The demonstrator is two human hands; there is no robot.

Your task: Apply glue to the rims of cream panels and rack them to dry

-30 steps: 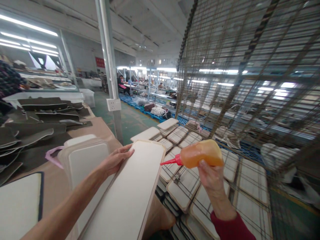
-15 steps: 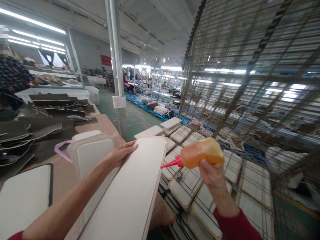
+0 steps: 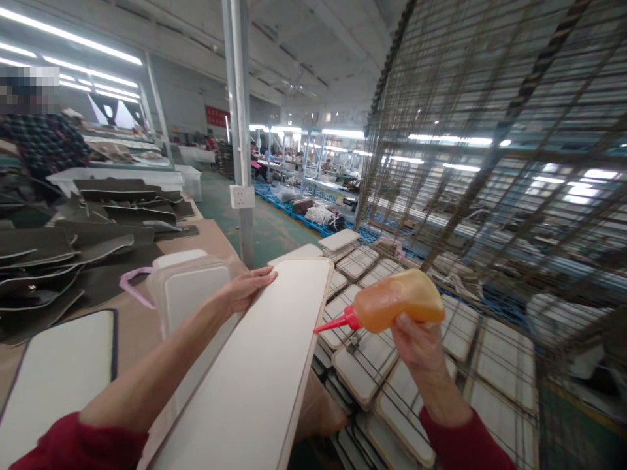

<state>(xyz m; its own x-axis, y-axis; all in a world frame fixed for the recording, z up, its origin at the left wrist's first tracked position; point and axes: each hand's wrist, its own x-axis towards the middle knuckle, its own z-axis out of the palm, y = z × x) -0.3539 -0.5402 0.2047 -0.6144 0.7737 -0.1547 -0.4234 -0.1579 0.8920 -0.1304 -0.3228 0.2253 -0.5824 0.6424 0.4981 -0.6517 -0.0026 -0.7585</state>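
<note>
A long white panel (image 3: 255,352) with rounded corners and a pale rim slants up in front of me. My left hand (image 3: 247,287) grips its left edge near the far end, thumb on the face. In my right hand (image 3: 421,343) is a squeeze bottle (image 3: 396,301) of amber liquid, tipped sideways with its red nozzle (image 3: 337,321) pointing left. The nozzle's tip is at the panel's right edge. Behind my left hand, a stack of similar white panels (image 3: 198,294) leans on the brown-covered table (image 3: 196,245).
On the right, white panels (image 3: 362,365) lie on a wire rack, its raised mesh (image 3: 470,163) standing beyond. Dark grey pieces (image 3: 132,196) are heaped on the left, near a dark-edged white panel (image 3: 63,385). A post (image 3: 240,143) stands ahead; a person (image 3: 44,143) is at far left.
The view has swung slightly left, so the surroundings sit farther right. Relative to the panel, the nozzle has slid a little down its right edge toward me. Both grips stay the same.
</note>
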